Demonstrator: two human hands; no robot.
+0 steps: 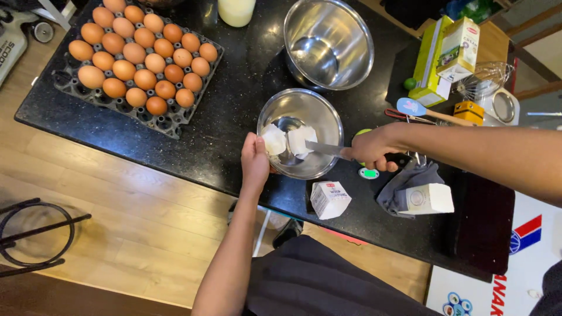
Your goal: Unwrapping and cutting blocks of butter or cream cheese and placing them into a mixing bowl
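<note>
My left hand grips a pale block of butter in its wrapper at the near rim of a small steel bowl. My right hand holds a knife by its dark handle, the blade reaching into the bowl against a second white chunk that lies inside.
A tray of brown eggs sits far left on the black counter. A larger steel bowl stands behind. A small white carton, a wrapped white block on a grey cloth, a spatula and boxes lie right.
</note>
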